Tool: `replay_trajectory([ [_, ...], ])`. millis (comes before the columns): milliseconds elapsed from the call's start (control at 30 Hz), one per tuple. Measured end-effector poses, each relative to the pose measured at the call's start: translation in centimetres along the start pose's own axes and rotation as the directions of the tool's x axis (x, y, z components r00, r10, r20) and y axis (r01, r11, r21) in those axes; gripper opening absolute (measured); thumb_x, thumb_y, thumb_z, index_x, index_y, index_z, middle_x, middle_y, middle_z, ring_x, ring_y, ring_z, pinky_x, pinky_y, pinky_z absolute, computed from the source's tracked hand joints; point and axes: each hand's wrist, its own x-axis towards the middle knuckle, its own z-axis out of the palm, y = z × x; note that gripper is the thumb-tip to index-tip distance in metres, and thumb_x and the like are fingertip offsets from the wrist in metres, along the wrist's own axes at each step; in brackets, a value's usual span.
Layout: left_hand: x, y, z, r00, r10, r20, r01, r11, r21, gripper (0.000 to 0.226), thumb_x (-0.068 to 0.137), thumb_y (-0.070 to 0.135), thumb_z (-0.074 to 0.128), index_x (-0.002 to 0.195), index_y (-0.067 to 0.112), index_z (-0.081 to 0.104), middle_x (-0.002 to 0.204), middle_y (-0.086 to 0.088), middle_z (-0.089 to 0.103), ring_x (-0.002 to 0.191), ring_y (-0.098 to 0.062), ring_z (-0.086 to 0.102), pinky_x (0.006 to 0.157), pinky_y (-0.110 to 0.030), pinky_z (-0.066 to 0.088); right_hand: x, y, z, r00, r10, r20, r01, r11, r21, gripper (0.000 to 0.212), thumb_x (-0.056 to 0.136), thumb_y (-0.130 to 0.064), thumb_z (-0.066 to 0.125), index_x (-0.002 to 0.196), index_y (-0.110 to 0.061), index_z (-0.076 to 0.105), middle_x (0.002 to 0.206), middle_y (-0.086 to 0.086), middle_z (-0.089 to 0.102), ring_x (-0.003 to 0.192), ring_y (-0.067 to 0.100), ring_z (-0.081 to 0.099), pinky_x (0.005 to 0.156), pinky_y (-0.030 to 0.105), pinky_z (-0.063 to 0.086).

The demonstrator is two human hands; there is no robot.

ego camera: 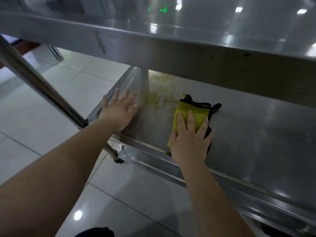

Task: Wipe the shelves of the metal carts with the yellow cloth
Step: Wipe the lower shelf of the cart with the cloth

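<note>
Working on the lower stainless-steel shelf (256, 134) of the metal cart, beneath the upper steel shelf (153, 48). Pressing the folded yellow cloth with black edging (191, 112) flat onto the lower shelf with the right hand (189, 141); fingers (191, 120) straight and spread over the cloth, released rather than clenched, pinching nothing. Resting the left hand (119, 113) palm-down on bare steel near the shelf's left rim, close to the slanting steel tube post (39, 82); fingers (127, 98) likewise extended, grasping nothing. Noting a yellowish smear (157, 96) just beyond the cloth, toward the back left corner, not yet wiped.

Risks, as judged:
- Pushing with flat pressure only: likely to let the cloth bunch or slip out from under the palm.
- Dragging straight through the smear: likely to spread residue over cleaner steel instead of lifting it.
- Leaning on the left hand: possibly rolling the cart on its small caster (118, 160); locked or not, cannot tell.
- Reaching deeper: risking a knock against the upper shelf's edge.
</note>
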Motion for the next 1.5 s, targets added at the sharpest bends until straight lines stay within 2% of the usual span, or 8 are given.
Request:
replay_trajectory([
  [467, 5.0, -5.4, 2.6, 0.967, 0.218, -0.130, -0.225, 0.973, -0.043, 0.055, 0.097, 0.045, 0.007, 0.152, 0.038, 0.012, 0.162, 0.008, 0.011, 0.149, -0.021, -0.001, 0.116, -0.057, -0.003, 2.0, -1.1, 0.8, 0.988, 0.127, -0.091, -0.126, 0.992, 0.011, 0.056, 0.095, -0.051, 0.029, 0.149, -0.050, 0.016, 0.161, -0.016, 0.009, 0.148, 0.031, 0.005, 0.117, 0.053, 0.004],
  [733, 5.1, -4.9, 2.4, 0.969, 0.243, -0.056, -0.244, 0.969, -0.025, 0.055, 0.097, 0.045, 0.007, 0.152, 0.041, 0.011, 0.163, 0.007, 0.005, 0.149, -0.025, -0.005, 0.113, -0.062, -0.010, 1.5, -1.8, 0.0, 0.982, 0.173, -0.076, -0.172, 0.985, 0.021, 0.053, 0.098, -0.046, 0.037, 0.148, -0.050, 0.021, 0.160, -0.018, 0.014, 0.149, 0.028, 0.005, 0.118, 0.052, 0.005],
  [900, 5.5, -4.8, 3.0, 0.971, 0.229, -0.066, -0.230, 0.973, -0.009, 0.057, 0.095, 0.049, 0.003, 0.151, 0.043, 0.006, 0.163, 0.008, 0.002, 0.149, -0.026, -0.005, 0.110, -0.063, -0.012, 3.5, -5.9, 1.2, 0.946, 0.306, -0.107, -0.311, 0.950, -0.036, 0.054, 0.099, -0.044, 0.032, 0.150, -0.046, 0.018, 0.162, -0.013, 0.011, 0.147, 0.035, 0.006, 0.117, 0.054, 0.009],
  [1067, 6.0, -5.1, 3.4, 0.967, 0.246, -0.063, -0.244, 0.969, 0.044, 0.053, 0.098, 0.044, 0.013, 0.151, 0.041, 0.004, 0.162, 0.008, -0.003, 0.149, -0.026, -0.005, 0.111, -0.064, -0.008, 6.5, -16.9, 4.6, 0.991, 0.080, -0.110, -0.080, 0.997, 0.003, 0.053, 0.097, -0.047, 0.031, 0.148, -0.047, 0.019, 0.161, -0.013, 0.013, 0.146, 0.038, 0.002, 0.115, 0.059, 0.003],
  [1167, 5.8, -5.3, 3.0, 0.968, 0.247, -0.052, -0.246, 0.969, 0.033, 0.052, 0.100, 0.041, 0.010, 0.152, 0.039, 0.002, 0.163, 0.007, -0.004, 0.149, -0.025, -0.005, 0.112, -0.063, -0.007, 6.8, -15.4, 4.1, 0.994, 0.061, -0.096, -0.057, 0.998, 0.041, 0.050, 0.099, -0.045, 0.032, 0.147, -0.050, 0.020, 0.161, -0.014, 0.013, 0.147, 0.036, 0.005, 0.116, 0.057, 0.003],
  [1267, 5.7, -5.1, 3.0, 0.969, 0.241, -0.057, -0.240, 0.970, 0.022, 0.051, 0.100, 0.043, 0.008, 0.152, 0.041, 0.002, 0.163, 0.008, -0.002, 0.149, -0.025, -0.004, 0.113, -0.061, -0.009, 7.0, -7.1, 1.7, 0.966, 0.209, -0.152, -0.212, 0.977, -0.009, 0.049, 0.100, -0.043, 0.031, 0.148, -0.048, 0.023, 0.161, -0.011, 0.017, 0.143, 0.038, 0.020, 0.115, 0.054, 0.018],
  [1367, 5.6, -5.1, 3.2, 0.969, 0.239, -0.066, -0.238, 0.971, 0.017, 0.052, 0.100, 0.043, 0.007, 0.151, 0.041, 0.002, 0.163, 0.008, -0.001, 0.149, -0.025, -0.004, 0.113, -0.061, -0.009, 6.3, 1.4, -1.1, 0.856, 0.489, -0.167, -0.482, 0.872, 0.083, 0.048, 0.100, -0.046, 0.029, 0.148, -0.045, 0.027, 0.160, -0.009, 0.019, 0.140, 0.041, 0.023, 0.114, 0.057, 0.018],
  [1500, 5.7, -5.2, 3.0, 0.967, 0.244, -0.074, -0.244, 0.970, 0.010, 0.052, 0.100, 0.043, 0.008, 0.151, 0.041, 0.004, 0.163, 0.008, 0.001, 0.149, -0.026, -0.003, 0.112, -0.062, -0.010, 7.2, 0.5, -1.0, 0.802, 0.572, -0.172, -0.564, 0.820, 0.098, 0.049, 0.099, -0.041, 0.031, 0.148, -0.041, 0.028, 0.161, -0.010, 0.017, 0.143, 0.041, 0.016, 0.114, 0.057, 0.015],
])
